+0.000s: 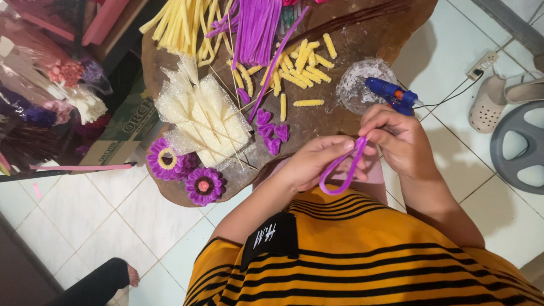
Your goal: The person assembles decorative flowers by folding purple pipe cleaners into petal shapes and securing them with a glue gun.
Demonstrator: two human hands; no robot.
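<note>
I see both hands at centre right of the frame, over the near edge of the brown wooden counter (362, 39). The left hand (314, 161) and the right hand (396, 139) each pinch the fuzzy purple pipe cleaner (340, 173), bent into a narrow loop whose two ends meet at the fingertips (both grips are clenched on it). Just above the right hand lies a blue glue gun (391, 93). To the left, small purple pipe-cleaner hearts (272, 133) sit on the counter, and two purple pipe-cleaner flowers (184, 173) lie at lower left.
</note>
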